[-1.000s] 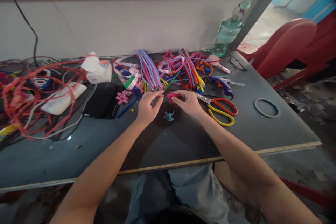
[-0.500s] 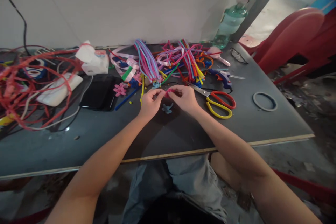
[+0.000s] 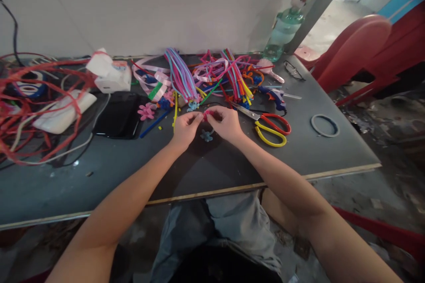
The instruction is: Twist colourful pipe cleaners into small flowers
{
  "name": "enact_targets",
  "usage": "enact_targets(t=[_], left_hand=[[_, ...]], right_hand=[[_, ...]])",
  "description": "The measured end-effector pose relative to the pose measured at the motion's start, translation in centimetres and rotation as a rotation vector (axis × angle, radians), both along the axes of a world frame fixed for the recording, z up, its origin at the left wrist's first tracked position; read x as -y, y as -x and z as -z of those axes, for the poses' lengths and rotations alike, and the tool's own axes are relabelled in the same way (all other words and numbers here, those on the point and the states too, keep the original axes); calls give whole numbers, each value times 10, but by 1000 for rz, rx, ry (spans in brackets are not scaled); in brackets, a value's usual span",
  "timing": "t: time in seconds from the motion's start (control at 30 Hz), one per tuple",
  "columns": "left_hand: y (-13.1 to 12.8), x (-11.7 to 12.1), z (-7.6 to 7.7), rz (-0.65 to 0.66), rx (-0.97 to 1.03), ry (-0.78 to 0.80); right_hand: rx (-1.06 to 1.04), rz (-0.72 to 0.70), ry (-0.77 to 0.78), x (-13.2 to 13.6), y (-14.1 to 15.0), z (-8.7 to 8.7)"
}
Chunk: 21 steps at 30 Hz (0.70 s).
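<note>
My left hand (image 3: 184,127) and my right hand (image 3: 225,124) meet over the middle of the dark table (image 3: 318,159), fingers pinched together on a small pink piece (image 3: 207,115) held between them. A small blue flower shape (image 3: 206,135) lies on the table just below my fingers. A pink flower shape (image 3: 146,111) lies to the left. Behind my hands lies a heap of coloured pipe cleaners (image 3: 212,77) and pink ribbon (image 3: 151,82).
Red and yellow scissors (image 3: 270,129) lie right of my right hand, a blue glue gun (image 3: 274,96) behind them. A ring (image 3: 324,125), glasses (image 3: 294,70) and a green bottle (image 3: 282,31) stand right. A black phone (image 3: 117,117), white box (image 3: 111,77) and red cords (image 3: 36,101) lie left. Red chairs (image 3: 361,53) stand beyond.
My left hand has come in from open fingers to pinch the pink piece together with my right hand. The view has shifted slightly.
</note>
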<state>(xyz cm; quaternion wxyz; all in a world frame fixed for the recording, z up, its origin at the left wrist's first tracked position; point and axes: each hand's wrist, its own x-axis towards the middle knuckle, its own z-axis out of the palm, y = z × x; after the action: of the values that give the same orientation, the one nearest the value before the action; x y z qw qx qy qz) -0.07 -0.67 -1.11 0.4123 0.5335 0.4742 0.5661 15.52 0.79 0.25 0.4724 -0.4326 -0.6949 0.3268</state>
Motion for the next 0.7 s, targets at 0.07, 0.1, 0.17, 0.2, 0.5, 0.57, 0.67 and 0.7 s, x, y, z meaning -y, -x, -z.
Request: enact_targets(t=[0.07, 0.1, 0.17, 0.2, 0.5, 0.57, 0.67, 0.7], left_hand=[[0, 0, 0, 17, 0, 15], [1, 0, 0, 24, -1, 21], [2, -1, -1, 37, -2, 31], [2, -1, -1, 45, -6, 35], [14, -9, 6, -61, -196, -91], [18, -10, 6, -146, -334, -265], [21, -11, 3, -88, -519, -420], [21, -10, 2, -62, -543, -426]], right_hand=[[4, -3, -1, 0, 0, 1], [-7, -8, 5, -1, 0, 2], [-54, -24, 37, -2, 0, 4], [-83, -30, 62, -3, 0, 6], [-118, -134, 144, -10, -7, 0], [-157, -170, 180, -12, -9, -1], [-245, -241, 243, -16, -10, 0], [-265, -261, 252, -17, -10, 1]])
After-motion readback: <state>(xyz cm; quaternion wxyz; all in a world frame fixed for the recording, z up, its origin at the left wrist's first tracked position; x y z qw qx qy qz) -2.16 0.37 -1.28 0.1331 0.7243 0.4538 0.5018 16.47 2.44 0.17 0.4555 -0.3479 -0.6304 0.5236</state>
